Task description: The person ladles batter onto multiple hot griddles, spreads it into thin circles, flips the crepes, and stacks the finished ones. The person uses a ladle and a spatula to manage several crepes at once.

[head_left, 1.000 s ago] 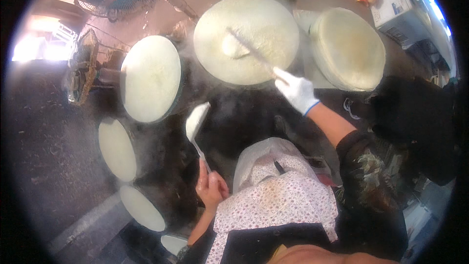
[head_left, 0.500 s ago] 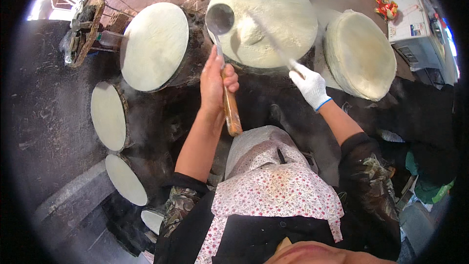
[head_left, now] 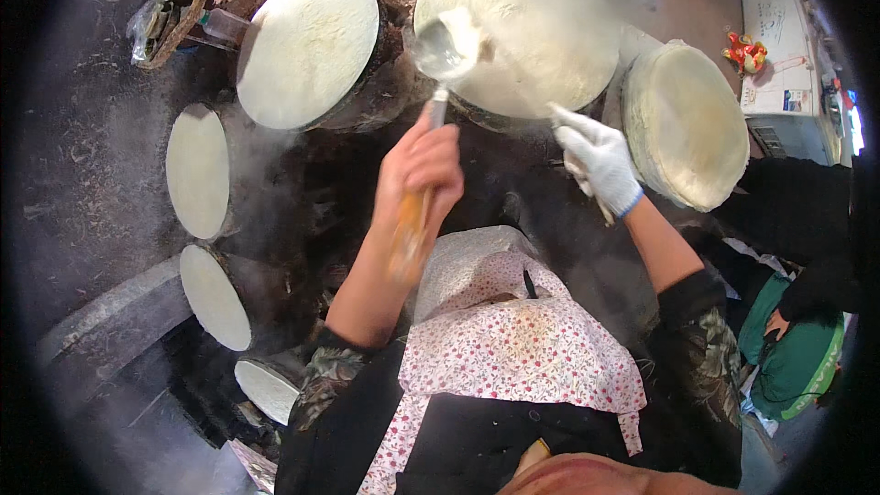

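Left hand (head_left: 422, 165): bare, fingers wrapped round the wooden handle of a ladle (head_left: 442, 53). Bowl: beyond the fingers, across the near left part of the large pale round (head_left: 545, 32); touching or just above, cannot tell. Contents: pale matter at the rim, the remainder blurred.

Right hand (head_left: 598, 160): white glove, closed around a slim stick (head_left: 607, 214), its butt showing below the palm; far end lost in blur and steam.

Large pale round: directly beyond both hands, covered nearly edge to edge.

Stack of pale rounds (head_left: 687, 124): beside the right hand, on its outer side; several layers, apparently finished work.

Further pale rounds (head_left: 310, 48): four, curving from beyond-left of the left hand back toward the body; all coated, seemingly already spread.

Progress, as judged: coating well advanced on every round in view; the large one apparently mid-work. Left to do: smoothness under the ladle, cannot tell.
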Demonstrator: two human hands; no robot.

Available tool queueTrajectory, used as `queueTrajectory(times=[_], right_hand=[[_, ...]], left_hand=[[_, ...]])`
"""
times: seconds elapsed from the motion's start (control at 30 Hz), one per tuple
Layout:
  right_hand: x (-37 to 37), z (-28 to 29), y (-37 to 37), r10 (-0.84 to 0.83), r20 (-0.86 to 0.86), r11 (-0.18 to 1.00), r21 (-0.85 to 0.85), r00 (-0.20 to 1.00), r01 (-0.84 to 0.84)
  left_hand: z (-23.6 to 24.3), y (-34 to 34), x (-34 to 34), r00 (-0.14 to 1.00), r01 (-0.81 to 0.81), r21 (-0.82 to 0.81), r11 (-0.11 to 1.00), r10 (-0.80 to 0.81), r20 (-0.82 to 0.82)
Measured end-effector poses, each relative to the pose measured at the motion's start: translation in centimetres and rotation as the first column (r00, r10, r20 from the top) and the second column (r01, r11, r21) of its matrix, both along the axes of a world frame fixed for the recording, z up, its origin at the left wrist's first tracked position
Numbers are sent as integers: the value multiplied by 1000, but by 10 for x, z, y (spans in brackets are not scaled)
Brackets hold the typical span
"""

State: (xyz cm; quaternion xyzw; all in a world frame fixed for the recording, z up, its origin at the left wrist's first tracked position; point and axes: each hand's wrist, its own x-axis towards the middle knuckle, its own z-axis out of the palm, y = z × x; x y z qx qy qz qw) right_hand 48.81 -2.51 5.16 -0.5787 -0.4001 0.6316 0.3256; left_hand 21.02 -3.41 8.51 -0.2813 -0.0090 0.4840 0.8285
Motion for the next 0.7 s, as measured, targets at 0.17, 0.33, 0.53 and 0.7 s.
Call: queueTrajectory(times=[0.17,0.33,0.53,0.7], right_hand=[[38,17,24,-242,-245,952,129,939,279],[20,-45,-26,-183,158,983,31,970,180],[-10,-68,-19,40,339,986,138,940,-92],[-17,-146,69,-103,393,984,178,914,34]], left_hand=[[37,-47,-18,940,-132,143,981,169,-296],[55,-98,-8,949,-190,139,972,219,-229],[34,-176,-48,882,-405,-6,914,389,-266],[13,-211,-108,777,-574,-42,818,527,-344]])
